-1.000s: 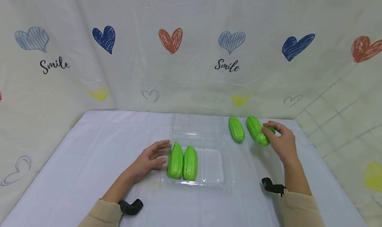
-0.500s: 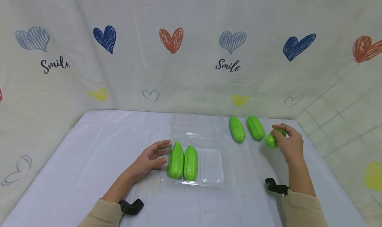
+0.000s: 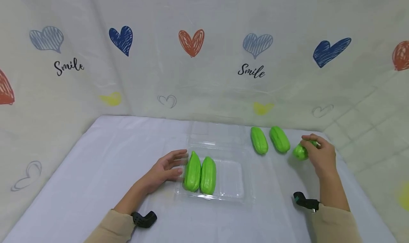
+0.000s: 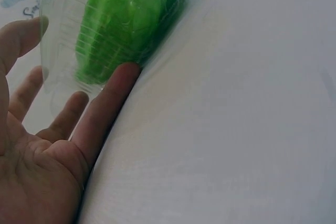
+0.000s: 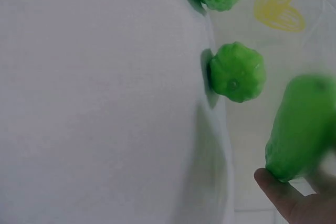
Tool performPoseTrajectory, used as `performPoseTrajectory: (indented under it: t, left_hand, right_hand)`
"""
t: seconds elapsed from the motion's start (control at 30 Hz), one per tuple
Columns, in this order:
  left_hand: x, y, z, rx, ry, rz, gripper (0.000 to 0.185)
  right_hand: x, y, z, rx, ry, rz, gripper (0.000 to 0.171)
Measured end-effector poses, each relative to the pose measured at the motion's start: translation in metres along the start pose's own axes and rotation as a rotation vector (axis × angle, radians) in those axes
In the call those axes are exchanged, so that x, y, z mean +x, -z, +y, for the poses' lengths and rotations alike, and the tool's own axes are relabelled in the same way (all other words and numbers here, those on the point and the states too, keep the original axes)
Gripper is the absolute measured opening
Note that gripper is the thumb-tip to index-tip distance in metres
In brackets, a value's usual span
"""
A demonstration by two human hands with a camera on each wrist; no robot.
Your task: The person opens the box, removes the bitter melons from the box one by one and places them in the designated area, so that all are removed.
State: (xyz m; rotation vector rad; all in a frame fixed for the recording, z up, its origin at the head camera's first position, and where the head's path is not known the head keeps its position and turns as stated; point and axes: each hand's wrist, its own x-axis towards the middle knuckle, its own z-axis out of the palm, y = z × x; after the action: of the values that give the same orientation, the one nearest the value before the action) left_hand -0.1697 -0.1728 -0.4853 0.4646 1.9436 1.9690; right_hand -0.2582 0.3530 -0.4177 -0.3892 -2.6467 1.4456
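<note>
The right hand (image 3: pixel 321 154) is pinching a green gourd (image 3: pixel 301 151) well right of the clear tray (image 3: pixel 234 181) (left hand (image 3: pixel 166 168), fingers relaxed, is bracing its side), risking a fingertip slip.

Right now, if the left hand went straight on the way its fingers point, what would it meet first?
The left hand points right, at the clear tray. Its fingertips already seem to touch the tray wall; just behind that wall lies the nearest gourd. Depth is unclear, so contact is not certain.
</note>
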Motion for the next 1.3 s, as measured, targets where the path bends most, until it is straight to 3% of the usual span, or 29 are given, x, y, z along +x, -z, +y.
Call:
performPoseTrajectory:
  t: [0.5,0.73,1.03,1.3]
  left_hand:
    - [0.001,-0.002,0.003,0.012,-0.001,0.002,0.065]
    - [-0.001,-0.001,0.002,0.008,0.005,0.016,0.066]
    - [0.0,-0.002,0.001,0.003,0.005,0.01,0.065]
    - [0.001,-0.002,0.001,0.003,0.0,0.004,0.066]
  right_hand:
    - [0.04,0.018,0.003,-0.226,0.085,-0.114,0.056]
    - [0.058,0.013,0.012,-0.345,0.142,-0.161,0.05]
    - [0.072,0.008,0.014,-0.401,0.182,-0.187,0.05]
    - [0.078,0.003,0.01,-0.424,0.161,-0.226,0.053]
